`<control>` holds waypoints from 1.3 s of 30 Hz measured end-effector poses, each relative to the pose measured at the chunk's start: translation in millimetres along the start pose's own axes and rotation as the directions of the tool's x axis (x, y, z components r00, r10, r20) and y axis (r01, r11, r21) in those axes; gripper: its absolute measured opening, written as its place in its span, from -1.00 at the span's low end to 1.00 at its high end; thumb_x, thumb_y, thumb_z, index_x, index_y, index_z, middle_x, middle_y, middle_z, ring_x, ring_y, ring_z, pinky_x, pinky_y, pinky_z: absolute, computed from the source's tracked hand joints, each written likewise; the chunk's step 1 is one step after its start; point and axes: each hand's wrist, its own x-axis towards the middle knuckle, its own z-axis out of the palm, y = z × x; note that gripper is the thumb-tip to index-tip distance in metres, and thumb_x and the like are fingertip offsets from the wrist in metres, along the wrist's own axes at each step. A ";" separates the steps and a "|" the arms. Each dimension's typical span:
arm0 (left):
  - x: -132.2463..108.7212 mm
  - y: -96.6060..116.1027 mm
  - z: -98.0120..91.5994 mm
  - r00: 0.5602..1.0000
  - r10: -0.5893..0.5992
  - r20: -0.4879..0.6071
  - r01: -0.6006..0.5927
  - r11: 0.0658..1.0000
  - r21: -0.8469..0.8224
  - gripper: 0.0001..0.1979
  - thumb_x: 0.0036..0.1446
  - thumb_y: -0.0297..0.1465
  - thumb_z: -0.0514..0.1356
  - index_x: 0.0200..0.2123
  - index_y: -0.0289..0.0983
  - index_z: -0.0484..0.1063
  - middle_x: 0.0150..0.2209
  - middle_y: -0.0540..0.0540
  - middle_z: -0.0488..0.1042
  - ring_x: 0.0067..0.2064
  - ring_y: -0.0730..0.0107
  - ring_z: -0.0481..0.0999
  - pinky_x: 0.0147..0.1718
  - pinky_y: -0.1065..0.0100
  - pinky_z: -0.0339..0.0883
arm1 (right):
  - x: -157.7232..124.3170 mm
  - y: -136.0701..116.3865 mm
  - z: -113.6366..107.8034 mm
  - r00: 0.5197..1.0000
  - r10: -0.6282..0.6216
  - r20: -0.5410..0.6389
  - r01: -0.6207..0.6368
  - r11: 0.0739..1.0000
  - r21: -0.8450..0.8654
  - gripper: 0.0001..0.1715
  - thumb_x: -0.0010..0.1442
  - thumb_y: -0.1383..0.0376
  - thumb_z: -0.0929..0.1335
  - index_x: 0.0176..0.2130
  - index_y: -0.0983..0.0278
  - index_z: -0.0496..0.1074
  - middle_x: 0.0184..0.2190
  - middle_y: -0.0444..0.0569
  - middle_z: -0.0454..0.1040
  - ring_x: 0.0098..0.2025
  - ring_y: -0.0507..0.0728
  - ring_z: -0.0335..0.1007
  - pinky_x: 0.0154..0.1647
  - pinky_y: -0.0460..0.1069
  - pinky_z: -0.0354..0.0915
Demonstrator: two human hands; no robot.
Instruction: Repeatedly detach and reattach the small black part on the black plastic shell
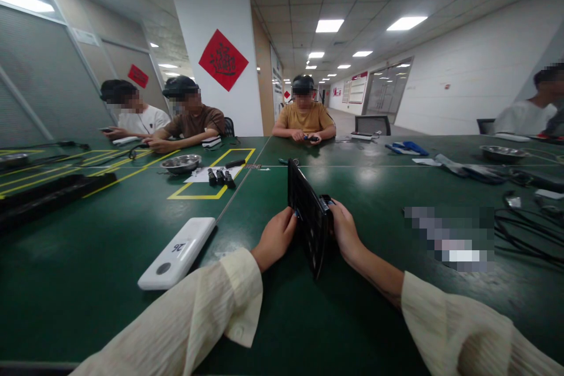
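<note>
I hold a flat black keyboard-like panel (308, 217) on its edge above the green table (110, 235). My left hand (275, 239) is closed against its left face, fingertips on the edge. On the other side my right hand (346, 232) grips the panel, fingers curled over its top edge by a small black piece (326, 200). Both forearms wear cream sleeves.
A white power bank (177, 253) marked 26 lies left of my left arm. Further off are a metal bowl (181, 163), small black parts (220, 176) on paper inside yellow tape, black cables (524, 229) at right, another bowl (502, 154), and several seated people across the table.
</note>
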 end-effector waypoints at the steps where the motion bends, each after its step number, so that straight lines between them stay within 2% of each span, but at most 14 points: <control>1: 0.0 0.1 0.1 1.000 -0.004 0.000 0.004 1.000 -0.002 -0.73 0.23 -0.26 -0.16 -0.43 -0.24 0.18 -0.41 -0.08 0.37 -0.33 0.31 0.38 -0.30 0.32 0.23 | -0.1 -0.2 0.1 1.000 0.003 0.000 -0.003 1.000 -0.002 -0.56 0.04 0.08 0.30 -0.12 0.25 0.37 -0.57 -0.16 0.34 -0.58 0.04 0.18 -0.61 -0.07 0.06; 8: -0.6 -2.6 1.9 1.000 -0.002 0.004 0.002 0.999 -0.047 -0.77 0.22 -0.27 -0.15 -0.37 -0.24 0.18 -0.34 -0.11 0.39 -0.27 0.27 0.39 -0.25 0.28 0.24 | 0.0 -1.1 1.0 1.000 0.005 0.001 -0.005 1.000 0.005 -0.55 0.03 0.09 0.31 -0.12 0.26 0.37 -0.56 -0.16 0.35 -0.59 0.03 0.19 -0.60 -0.07 0.07; 18: -3.3 -0.2 1.1 1.000 0.007 -0.004 -0.007 1.000 -0.030 -0.87 0.20 -0.34 -0.11 -0.30 -0.22 0.16 -0.31 -0.09 0.39 -0.26 0.30 0.41 -0.23 0.30 0.25 | 1.0 -1.0 1.1 0.999 0.026 -0.019 -0.025 0.999 0.024 -0.55 -0.01 0.07 0.32 -0.16 0.26 0.39 -0.59 -0.18 0.35 -0.60 0.03 0.19 -0.60 -0.07 0.07; 22: -1.9 -0.2 0.6 1.000 -0.006 0.006 0.006 1.000 0.005 -0.79 0.22 -0.31 -0.14 -0.31 -0.24 0.23 -0.30 -0.12 0.43 -0.24 0.27 0.43 -0.21 0.29 0.26 | 0.0 -2.2 1.2 1.000 0.018 -0.009 -0.017 1.000 0.011 -0.54 0.00 0.08 0.31 -0.14 0.27 0.39 -0.60 -0.17 0.34 -0.58 0.05 0.20 -0.58 -0.07 0.08; 26: 0.3 -3.1 1.0 0.998 -0.004 0.061 0.003 1.000 0.018 -0.67 0.25 -0.29 -0.19 -0.33 -0.26 0.30 -0.27 -0.14 0.46 -0.21 0.27 0.44 -0.16 0.29 0.27 | -0.5 -3.0 0.5 1.000 0.023 -0.006 -0.023 1.000 0.000 -0.50 -0.01 0.07 0.32 -0.11 0.28 0.37 -0.63 -0.19 0.32 -0.59 0.05 0.19 -0.59 -0.07 0.06; 31: 0.2 -3.3 0.5 0.996 0.010 0.094 -0.014 0.999 0.038 -0.71 0.24 -0.34 -0.14 -0.27 -0.28 0.33 -0.21 -0.16 0.47 -0.15 0.26 0.44 -0.13 0.30 0.26 | 0.1 -2.0 -0.7 1.000 0.020 -0.001 -0.020 1.000 -0.009 -0.48 0.00 0.05 0.31 -0.10 0.29 0.37 -0.65 -0.19 0.30 -0.61 0.04 0.17 -0.62 -0.08 0.03; 39: -1.5 -4.6 3.2 0.998 -0.038 0.049 0.035 0.997 0.066 -0.72 0.27 -0.27 -0.19 -0.33 -0.24 0.22 -0.34 -0.10 0.42 -0.26 0.30 0.44 -0.24 0.33 0.25 | 0.2 -3.0 0.3 1.000 0.022 -0.009 -0.022 1.000 -0.008 -0.50 -0.01 0.06 0.32 -0.12 0.29 0.40 -0.64 -0.18 0.32 -0.59 0.06 0.20 -0.60 -0.06 0.06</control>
